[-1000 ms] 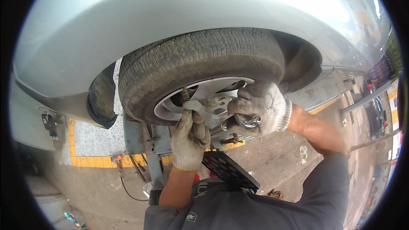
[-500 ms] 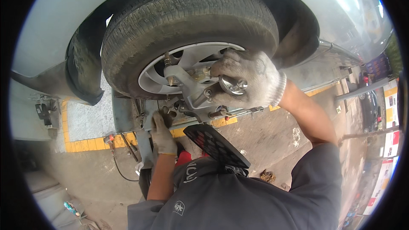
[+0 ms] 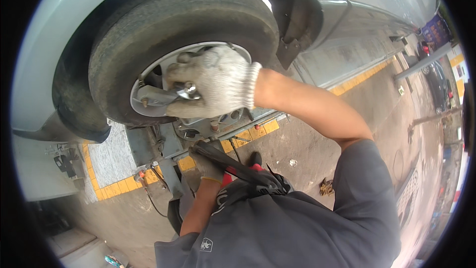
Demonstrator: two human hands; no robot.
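Note:
A silver metal wheel clamp [image 3: 152, 96] with brass-coloured pins lies against the wheel's rim [image 3: 135, 104]. My right hand [image 3: 213, 82], in an off-white knitted glove, is closed around the clamp near its shiny knob [image 3: 189, 88]. Its palm and part of the clamp are hidden. Below, my left hand [image 3: 208, 168], also gloved, is low in front of my body. A flat black panel [image 3: 233, 166], seen almost edge-on, crosses in front of it and covers its fingers, so whether it grips anything is unclear.
The black tyre [image 3: 183, 30] sits under a pale car's wheel arch [image 3: 54, 34]. Beneath it is a grey metal platform [image 3: 141, 144] beside yellow floor edging [image 3: 119, 188]. A hose or cable [image 3: 151, 201] runs across the floor at left. A crumpled brown thing [image 3: 326, 186] lies right.
The wheel and my right hand now appear farther left as the view shifted. The black panel has turned from showing its round-patterned face to nearly edge-on, now overlapping my left hand.

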